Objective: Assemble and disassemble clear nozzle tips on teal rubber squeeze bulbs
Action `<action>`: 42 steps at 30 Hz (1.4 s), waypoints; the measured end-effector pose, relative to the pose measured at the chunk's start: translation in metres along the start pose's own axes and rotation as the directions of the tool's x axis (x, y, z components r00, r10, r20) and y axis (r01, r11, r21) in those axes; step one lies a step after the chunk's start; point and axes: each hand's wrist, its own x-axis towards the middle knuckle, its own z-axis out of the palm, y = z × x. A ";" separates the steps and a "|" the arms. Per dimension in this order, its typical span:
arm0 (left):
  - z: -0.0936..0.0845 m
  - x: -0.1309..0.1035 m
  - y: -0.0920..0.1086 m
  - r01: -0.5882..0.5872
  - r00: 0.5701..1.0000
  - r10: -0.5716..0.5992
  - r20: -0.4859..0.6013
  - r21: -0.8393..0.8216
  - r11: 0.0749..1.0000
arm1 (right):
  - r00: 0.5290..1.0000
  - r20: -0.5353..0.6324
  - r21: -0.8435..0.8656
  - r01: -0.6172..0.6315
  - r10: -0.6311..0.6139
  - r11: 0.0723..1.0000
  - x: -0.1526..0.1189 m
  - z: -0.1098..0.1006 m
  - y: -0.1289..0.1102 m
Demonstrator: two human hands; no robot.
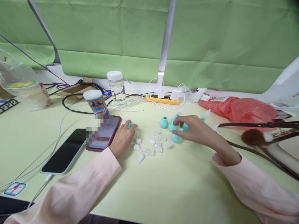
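Observation:
My left hand rests low over the table beside a phone, fingers curled round a small teal rubber bulb that shows partly between them. Over a cluster of similar bulbs, my right hand is held with thumb and forefinger apart; nothing is clearly gripped between them. One teal bulb with an open neck stands just left of the cluster. Another bulb lies under my right thumb. Between the hands are scattered several translucent plastic pieces, among them cone-shaped tips and small caps.
A red-cased phone and a charging phone lie at left. Behind them stand a printed cup and a water bottle. A yellow power strip sits at the back, a red plastic bag and a strapped bag at right.

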 end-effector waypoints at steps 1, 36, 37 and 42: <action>0.000 0.000 0.000 0.002 1.000 -0.002 -0.022 -0.039 0.999 | 0.999 -0.044 0.020 0.014 -0.013 1.000 0.000 0.001 -0.003; -0.039 -0.034 0.050 0.010 0.983 0.175 0.051 -0.973 0.230 | 0.910 0.198 0.240 0.317 -0.366 0.918 -0.026 0.011 -0.063; -0.040 -0.034 0.051 0.072 0.978 0.181 0.102 -0.983 0.166 | 0.904 0.197 0.252 0.327 -0.379 0.911 -0.026 0.010 -0.062; -0.037 -0.027 0.050 0.253 0.959 0.153 0.239 -0.964 -0.077 | 0.893 0.200 0.244 0.354 -0.404 0.903 -0.025 0.008 -0.058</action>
